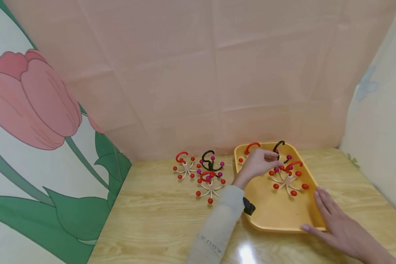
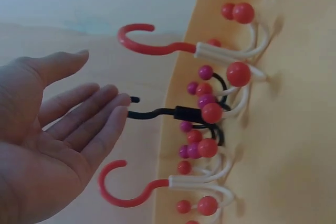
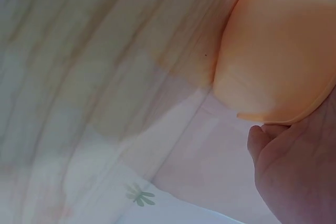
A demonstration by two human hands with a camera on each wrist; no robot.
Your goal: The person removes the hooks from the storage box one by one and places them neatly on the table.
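My left hand (image 1: 259, 163) reaches over the yellow tray (image 1: 267, 220), beside a black claw-shaped hook hanger (image 1: 279, 143) with purple ball tips. In the left wrist view its fingers are extended and overlap the end of the black hook (image 2: 152, 114). A white hanger (image 1: 288, 179) with a red hook and red balls stands in the tray nearer the front. Another red-hooked hanger (image 1: 252, 145) at the back left is partly hidden by my left hand. My right hand (image 1: 341, 227) rests against the tray's front right corner, fingers along the side, thumb at the front rim.
Left of the tray on the wooden table (image 1: 145, 220) stand two white hangers with red hooks, one behind (image 1: 186, 167) and one in front (image 1: 211, 189), and a black hanger (image 1: 211, 165). A pink cloth backdrop (image 1: 184, 91) rises behind the table.
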